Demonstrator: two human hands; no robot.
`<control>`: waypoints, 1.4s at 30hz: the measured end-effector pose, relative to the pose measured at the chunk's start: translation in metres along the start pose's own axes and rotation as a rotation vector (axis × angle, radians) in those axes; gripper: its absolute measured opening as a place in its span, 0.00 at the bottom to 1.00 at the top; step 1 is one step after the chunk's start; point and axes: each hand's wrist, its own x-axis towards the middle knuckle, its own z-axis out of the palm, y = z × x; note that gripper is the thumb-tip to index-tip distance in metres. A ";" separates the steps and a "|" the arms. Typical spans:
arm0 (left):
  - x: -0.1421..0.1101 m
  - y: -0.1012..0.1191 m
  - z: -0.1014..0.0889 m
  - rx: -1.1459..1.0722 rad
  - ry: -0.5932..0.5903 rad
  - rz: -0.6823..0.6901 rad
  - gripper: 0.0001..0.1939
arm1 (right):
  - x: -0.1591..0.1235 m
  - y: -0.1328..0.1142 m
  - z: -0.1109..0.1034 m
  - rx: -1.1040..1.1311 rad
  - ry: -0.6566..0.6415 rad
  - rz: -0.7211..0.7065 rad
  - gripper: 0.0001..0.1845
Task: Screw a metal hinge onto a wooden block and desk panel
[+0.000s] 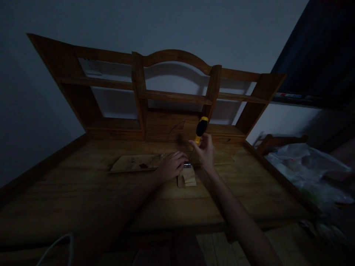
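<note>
My right hand (204, 152) is closed around a screwdriver with a yellow and black handle (200, 129), its shaft pointing down at a small metal hinge (187, 166). The hinge sits on top of a small wooden block (186, 178) on the wooden desk (155, 199). My left hand (172, 165) lies just left of the hinge, fingers curled against it and the block, holding them steady. A flat wooden board (138, 163) lies on the desk behind and to the left of my left hand.
A wooden hutch with shelves (172, 96) stands at the back of the desk against a pale wall. To the right, beyond the desk edge, lie crumpled plastic bags (307, 166). A white cable (57, 245) curves at the lower left. The room is dim.
</note>
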 end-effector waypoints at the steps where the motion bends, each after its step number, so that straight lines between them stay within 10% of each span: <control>1: 0.000 0.000 0.000 0.003 0.001 -0.002 0.14 | 0.000 0.001 0.000 0.003 -0.013 0.001 0.25; 26: -0.001 0.003 -0.002 0.064 0.030 -0.042 0.14 | -0.005 -0.006 -0.005 -0.163 -0.106 -0.160 0.15; 36: -0.003 0.003 -0.001 0.063 0.036 -0.053 0.14 | -0.005 0.006 0.000 0.010 -0.124 -0.020 0.23; 42: 0.012 0.000 -0.008 -0.214 0.265 -0.229 0.14 | -0.007 -0.002 0.000 -0.001 -0.123 0.015 0.22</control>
